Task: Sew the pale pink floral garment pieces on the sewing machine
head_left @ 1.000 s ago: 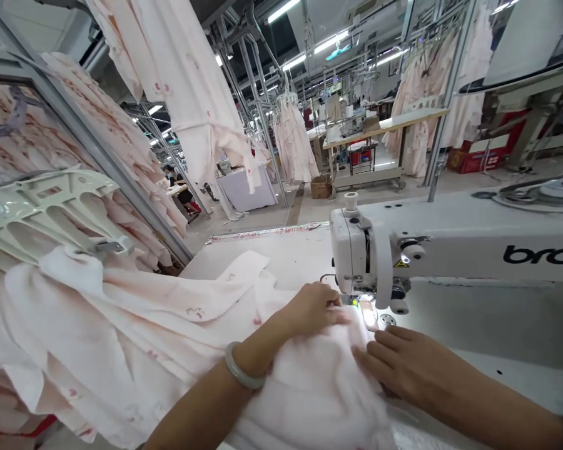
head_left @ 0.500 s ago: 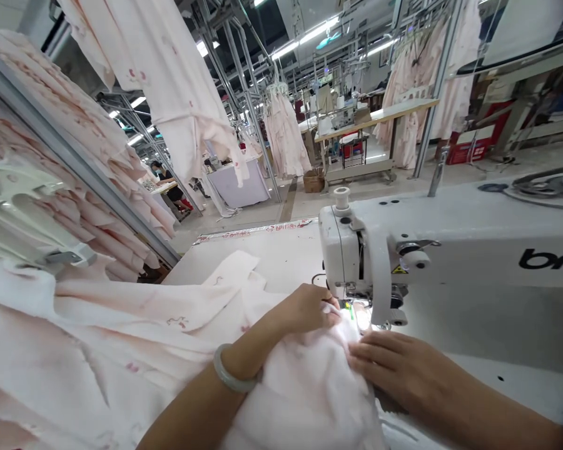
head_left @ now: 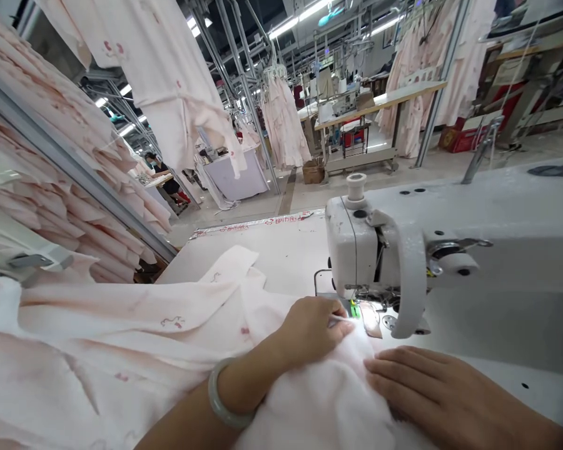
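My left hand [head_left: 309, 331], with a pale bangle [head_left: 223, 400] on its wrist, pinches the edge of a pale pink printed fabric piece [head_left: 323, 403] just left of the needle area. Flat on the right side of this cloth lies my right hand [head_left: 431, 387], its fingers stretched out and close together. Above both hands is the head of a white sewing machine [head_left: 351, 250], its lamp lighting the cloth edge. A small bright green part [head_left: 355, 309] shows beside the presser foot. The needle itself I cannot make out.
More pink cloth spreads over the left of the white machine table [head_left: 281, 250]. A pale clamp-like hanger [head_left: 32, 250] grips cloth at far left. Pink garments [head_left: 164, 81] hang from rails behind. Other workstations [head_left: 380, 109] and a seated person [head_left: 162, 175] are farther back.
The view has shifted, and the machine head looks larger and farther right. My left hand keeps its pinch on the cloth edge; my right hand stays flat on the fabric.
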Available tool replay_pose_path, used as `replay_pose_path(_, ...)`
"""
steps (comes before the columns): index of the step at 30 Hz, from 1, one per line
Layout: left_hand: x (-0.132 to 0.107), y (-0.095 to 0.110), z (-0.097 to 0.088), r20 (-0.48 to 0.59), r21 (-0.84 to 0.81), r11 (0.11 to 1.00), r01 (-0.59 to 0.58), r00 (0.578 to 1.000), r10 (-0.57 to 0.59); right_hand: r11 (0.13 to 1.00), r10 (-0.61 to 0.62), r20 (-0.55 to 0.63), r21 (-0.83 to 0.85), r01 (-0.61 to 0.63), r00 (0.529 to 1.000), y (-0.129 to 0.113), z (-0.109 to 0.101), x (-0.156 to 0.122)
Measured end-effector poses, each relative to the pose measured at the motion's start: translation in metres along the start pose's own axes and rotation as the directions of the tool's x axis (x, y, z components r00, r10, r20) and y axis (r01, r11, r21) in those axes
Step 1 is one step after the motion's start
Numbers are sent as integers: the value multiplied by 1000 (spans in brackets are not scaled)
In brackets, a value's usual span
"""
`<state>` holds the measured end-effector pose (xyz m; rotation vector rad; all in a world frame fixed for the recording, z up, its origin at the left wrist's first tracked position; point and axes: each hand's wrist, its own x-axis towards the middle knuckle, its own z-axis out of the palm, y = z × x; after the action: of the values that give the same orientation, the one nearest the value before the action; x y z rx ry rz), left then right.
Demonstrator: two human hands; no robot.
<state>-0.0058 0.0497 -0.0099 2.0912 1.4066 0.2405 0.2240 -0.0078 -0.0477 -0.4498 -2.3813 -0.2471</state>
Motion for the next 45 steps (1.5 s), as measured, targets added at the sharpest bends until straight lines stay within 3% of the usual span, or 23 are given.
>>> replay_pose_path(4, 2, 2, 2, -15, 23, 1000, 5, 1000, -5, 998, 41, 47, 54, -43, 998, 4, 0, 1)
replay_pose_path(10, 2, 3, 5, -24, 50, 999, 13, 1000, -11, 993, 111, 97, -60, -105, 989, 14, 8, -11)
replay_pose_path(17, 1, 1, 8, -118, 117, 990, -81, 988, 95, 991, 97, 140, -107, -82, 985, 15, 6, -8)
replay_pose_path(26, 2, 8, 10, -107, 158, 987, 19, 994, -2, 990, 83, 128, -122, -68, 988, 15, 6, -2)
replay_pose_path(37, 16, 4, 12, -68, 268, 963, -21, 997, 41, 980, 64, 106, -197, -42, 992, 16, 5, 4)
replay_pose_path(45, 17, 7, 9, -45, 306, 952, -29, 998, 45, 982, 155, 108, -130, -140, 982, 16, 6, -3)
